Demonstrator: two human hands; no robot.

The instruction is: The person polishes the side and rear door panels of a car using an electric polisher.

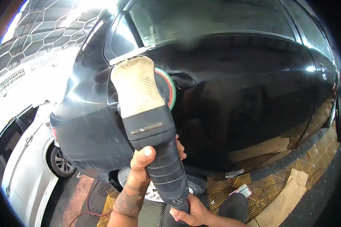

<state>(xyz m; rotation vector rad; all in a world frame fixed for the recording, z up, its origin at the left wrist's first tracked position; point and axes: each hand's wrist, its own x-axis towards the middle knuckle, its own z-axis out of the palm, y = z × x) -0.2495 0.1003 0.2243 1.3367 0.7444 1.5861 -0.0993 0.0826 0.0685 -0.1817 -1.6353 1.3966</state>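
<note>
A car polisher, with a pale, worn head cover and a black body, points away from me toward a black car's rear door. My left hand is wrapped around its middle, thumb on the near side and fingertips showing on the far side. Lower down, my right hand grips the end of the handle. The round polishing pad, with a green and red edge, shows right of the head beside the door handle. Whether it touches the paint is hidden.
Pale tape runs below the small rear window. A white car stands at the left. A red cord lies on the floor. Cardboard lies on yellow and black floor tiles at the right, near my shoe.
</note>
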